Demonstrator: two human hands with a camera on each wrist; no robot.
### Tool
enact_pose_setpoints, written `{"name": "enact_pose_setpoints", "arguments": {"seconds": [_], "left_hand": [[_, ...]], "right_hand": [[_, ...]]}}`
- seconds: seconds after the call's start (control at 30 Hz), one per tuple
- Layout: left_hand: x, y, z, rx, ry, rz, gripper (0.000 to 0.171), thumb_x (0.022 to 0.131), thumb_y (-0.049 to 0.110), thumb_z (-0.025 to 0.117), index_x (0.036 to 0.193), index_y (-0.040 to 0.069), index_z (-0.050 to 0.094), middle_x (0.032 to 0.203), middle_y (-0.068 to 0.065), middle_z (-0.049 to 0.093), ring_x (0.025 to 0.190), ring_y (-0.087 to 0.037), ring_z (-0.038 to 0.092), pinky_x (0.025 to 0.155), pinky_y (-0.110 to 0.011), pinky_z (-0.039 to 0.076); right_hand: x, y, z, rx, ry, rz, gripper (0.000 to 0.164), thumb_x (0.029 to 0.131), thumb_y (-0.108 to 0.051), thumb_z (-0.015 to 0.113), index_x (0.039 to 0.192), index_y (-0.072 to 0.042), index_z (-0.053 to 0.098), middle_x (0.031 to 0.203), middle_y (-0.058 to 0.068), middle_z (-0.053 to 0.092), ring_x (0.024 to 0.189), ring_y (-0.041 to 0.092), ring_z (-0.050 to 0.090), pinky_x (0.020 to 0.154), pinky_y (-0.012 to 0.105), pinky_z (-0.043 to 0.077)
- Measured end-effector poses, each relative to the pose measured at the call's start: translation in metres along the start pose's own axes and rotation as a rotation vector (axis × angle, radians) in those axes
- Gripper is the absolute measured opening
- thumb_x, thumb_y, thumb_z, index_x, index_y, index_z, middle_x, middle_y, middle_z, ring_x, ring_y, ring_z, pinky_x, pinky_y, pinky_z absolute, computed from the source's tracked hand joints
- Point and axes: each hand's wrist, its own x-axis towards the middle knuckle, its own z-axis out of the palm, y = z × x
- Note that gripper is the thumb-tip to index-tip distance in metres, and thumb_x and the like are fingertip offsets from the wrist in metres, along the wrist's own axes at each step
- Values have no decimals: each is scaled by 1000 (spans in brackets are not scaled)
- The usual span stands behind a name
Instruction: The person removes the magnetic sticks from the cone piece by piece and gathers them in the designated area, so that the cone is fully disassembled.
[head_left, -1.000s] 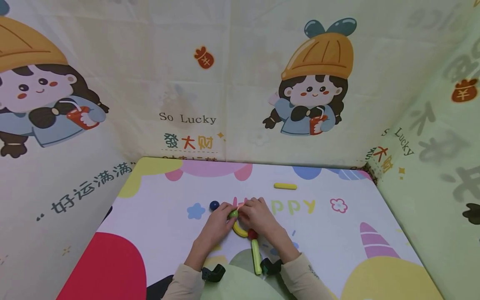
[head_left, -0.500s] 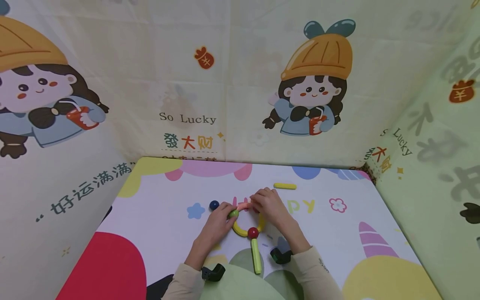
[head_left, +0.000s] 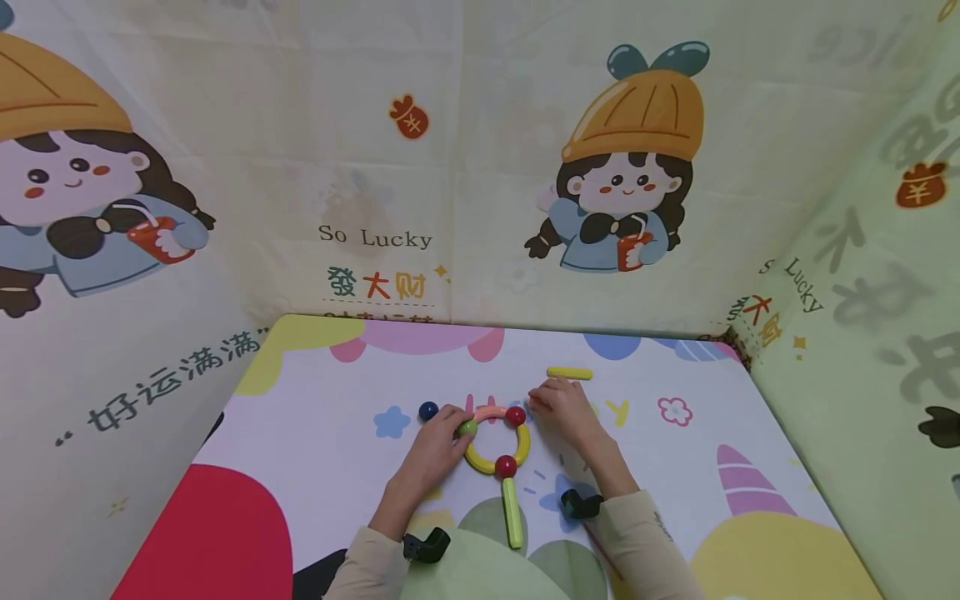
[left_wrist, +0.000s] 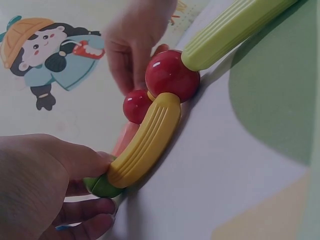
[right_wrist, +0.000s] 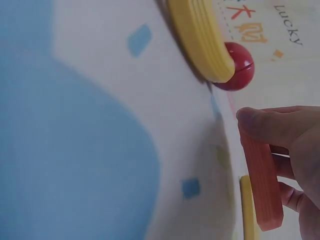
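Note:
On the tabletop lies a ring of toy building pieces: two yellow curved sticks (head_left: 523,447), a pink curved stick (head_left: 491,412), two red balls (head_left: 506,467) and a green ball (head_left: 468,427). A straight light-green stick (head_left: 512,512) extends from the lower red ball toward the person. My left hand (head_left: 437,442) pinches the green ball at the ring's left, partly covering it. To the right of the ring, apart from it, is my right hand (head_left: 572,417). In the right wrist view it grips a straight reddish stick (right_wrist: 262,180) between thumb and fingers.
A dark blue ball (head_left: 428,410) lies just beyond the left hand. Behind the right hand rests a straight yellow stick (head_left: 570,373). Printed cloth walls (head_left: 480,167) stand behind the table and at its sides.
My right hand has drawn away to the right from the ring, uncovering the upper red ball and right yellow curved stick. The left hand has stayed at the green ball.

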Motion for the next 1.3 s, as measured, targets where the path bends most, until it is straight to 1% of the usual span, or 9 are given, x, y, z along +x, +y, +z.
{"name": "enact_pose_setpoints", "arguments": {"seconds": [0.1, 0.2, 0.3, 0.4, 0.63, 0.83, 0.9, 1.07, 1.3], "left_hand": [[-1, 1, -1, -1, -2, -8, 34, 95, 19, 68, 126, 6, 66, 118, -4, 64, 100, -16, 62, 90, -35, 58], [-1, 0, 0, -7, -2, -9, 34, 96, 20, 68, 127, 6, 66, 118, -4, 63, 98, -14, 62, 89, -33, 58], [-1, 0, 0, -6, -3, -6, 34, 96, 20, 67, 127, 6, 66, 117, -3, 63, 97, -13, 61, 87, -32, 58], [-1, 0, 0, -3, -1, -2, 33, 96, 20, 67, 126, 6, 66, 117, -4, 63, 95, -13, 61, 86, -31, 58], [-1, 1, 0, -13, -3, -22, 33, 96, 19, 68, 126, 6, 66, 117, -3, 63, 96, -13, 61, 85, -31, 58], [-1, 0, 0, -7, -4, -24, 33, 96, 20, 67, 127, 7, 66, 119, -3, 62, 97, -12, 62, 86, -31, 58], [-1, 0, 0, -11, -3, -24, 34, 96, 20, 67, 127, 7, 66, 119, -4, 62, 97, -12, 62, 87, -31, 58], [-1, -1, 0, -20, -1, -20, 34, 96, 19, 67, 127, 7, 66, 119, -4, 62, 97, -13, 62, 87, -32, 58], [-1, -1, 1, -30, -4, -24, 35, 96, 19, 67, 129, 7, 65, 121, -5, 62, 99, -13, 62, 89, -32, 58]], "right_hand": [[-2, 4, 3, 7, -23, 14, 23, 88, -22, 77, 109, -13, 78, 98, 1, 74, 99, 20, 64, 95, 41, 50], [-5, 8, 7, 21, -31, 6, 22, 89, -21, 77, 109, -13, 78, 98, 0, 74, 99, 19, 63, 92, 38, 50], [-7, 12, 10, 40, -23, -14, 22, 88, -18, 77, 109, -12, 78, 99, 1, 74, 98, 20, 63, 89, 37, 49], [-8, 13, 11, 41, -15, -23, 22, 87, -16, 78, 109, -11, 77, 99, 2, 73, 98, 21, 63, 90, 37, 50], [-12, 16, 6, 12, 8, -26, 28, 84, -18, 81, 110, -9, 76, 101, 4, 72, 97, 22, 63, 93, 41, 54], [-17, 19, 1, 10, 0, 28, 27, 86, -25, 80, 108, -10, 77, 104, 6, 72, 101, 25, 63, 94, 45, 54], [-19, 21, 0, 3, -3, 33, 26, 87, -27, 79, 107, -11, 77, 105, 6, 72, 102, 25, 63, 93, 45, 53], [-19, 27, -4, -32, -1, 14, 22, 87, -24, 79, 106, -11, 77, 104, 6, 72, 102, 26, 62, 91, 45, 54], [-14, 43, -8, -48, 33, -6, 19, 88, -18, 78, 105, -10, 77, 105, 8, 72, 106, 28, 64, 91, 48, 52]]}}
